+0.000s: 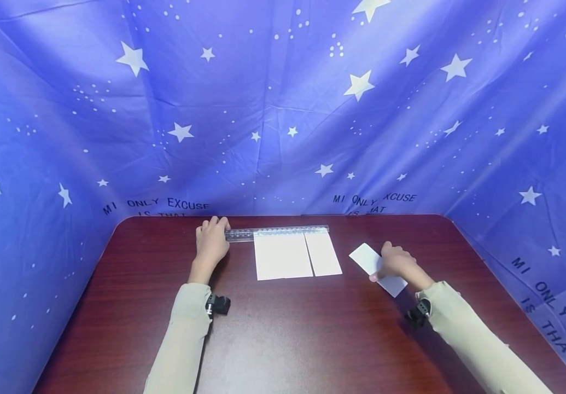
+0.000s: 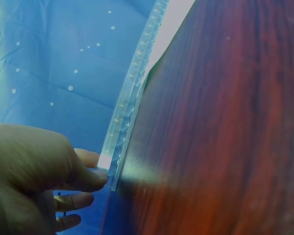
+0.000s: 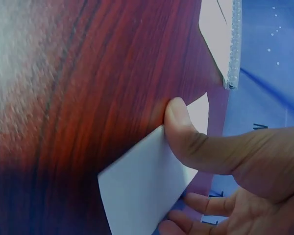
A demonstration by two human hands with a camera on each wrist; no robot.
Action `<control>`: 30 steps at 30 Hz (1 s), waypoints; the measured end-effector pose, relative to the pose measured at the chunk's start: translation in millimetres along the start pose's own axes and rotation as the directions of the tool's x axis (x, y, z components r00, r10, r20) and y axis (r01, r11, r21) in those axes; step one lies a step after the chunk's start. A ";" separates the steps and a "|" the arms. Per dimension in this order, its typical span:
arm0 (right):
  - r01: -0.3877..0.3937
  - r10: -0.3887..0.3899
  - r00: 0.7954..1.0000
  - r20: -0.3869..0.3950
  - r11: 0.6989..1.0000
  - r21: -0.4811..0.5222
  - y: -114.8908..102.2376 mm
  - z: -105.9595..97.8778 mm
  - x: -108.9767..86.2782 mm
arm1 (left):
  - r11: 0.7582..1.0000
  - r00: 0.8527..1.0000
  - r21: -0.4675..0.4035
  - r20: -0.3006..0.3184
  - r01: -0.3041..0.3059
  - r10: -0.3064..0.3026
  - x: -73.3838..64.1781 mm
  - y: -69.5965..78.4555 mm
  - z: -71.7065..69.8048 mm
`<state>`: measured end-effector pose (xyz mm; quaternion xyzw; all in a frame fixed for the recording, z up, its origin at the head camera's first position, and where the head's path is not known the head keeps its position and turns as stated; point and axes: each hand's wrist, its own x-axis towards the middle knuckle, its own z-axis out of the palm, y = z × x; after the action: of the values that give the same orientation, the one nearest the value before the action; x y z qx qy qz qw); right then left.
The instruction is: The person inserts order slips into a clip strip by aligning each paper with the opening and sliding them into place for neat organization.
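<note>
A clear plastic ruler (image 1: 278, 232) lies along the top edge of two white paper pieces, a wide one (image 1: 283, 257) and a narrower one (image 1: 324, 254), with a thin slanted gap between them. My left hand (image 1: 212, 241) pinches the ruler's left end; in the left wrist view the thumb (image 2: 93, 178) is right at that end. To the right of the papers, my right hand (image 1: 398, 260) holds a separate white paper strip (image 3: 142, 176). Its thumb (image 3: 179, 117) lies over the strip's face, and the other fingers are at its far edge.
The dark red-brown wooden table (image 1: 273, 334) reaches back to a blue curtain (image 1: 273, 109) with white stars, which also hangs along both sides. A black strap device (image 1: 220, 305) sits on the left wrist and another (image 1: 418, 313) on the right.
</note>
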<state>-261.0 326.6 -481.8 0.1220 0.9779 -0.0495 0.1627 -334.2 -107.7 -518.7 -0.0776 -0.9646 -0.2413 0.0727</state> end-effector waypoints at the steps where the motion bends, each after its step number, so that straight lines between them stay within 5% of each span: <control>1: 0.008 -0.008 1.000 -0.002 1.000 0.002 0.5 -0.1 0.3 | 1.000 1.000 0.002 0.000 -0.001 0.001 0.1 0.2 0.2; 12: 0.063 -0.063 0.998 -0.010 0.997 -0.040 4.2 2.6 1.8 | 1.000 1.000 -0.003 -0.024 -0.011 0.011 1.2 1.5 3.3; 19: 0.129 -0.129 0.991 -0.022 0.991 0.021 11.0 1.7 5.1 | 1.000 1.000 0.000 -0.020 -0.011 0.011 -0.4 0.9 3.6; 30: 0.346 -0.346 0.938 -0.034 0.921 0.176 28.3 -3.1 6.7 | 1.000 1.000 0.003 -0.025 -0.011 0.011 -1.8 1.9 1.0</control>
<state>-260.9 355.8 -482.7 -0.0383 0.9758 -0.1651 0.1384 -332.1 -105.8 -519.0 -0.0797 -0.9636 -0.2402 0.0860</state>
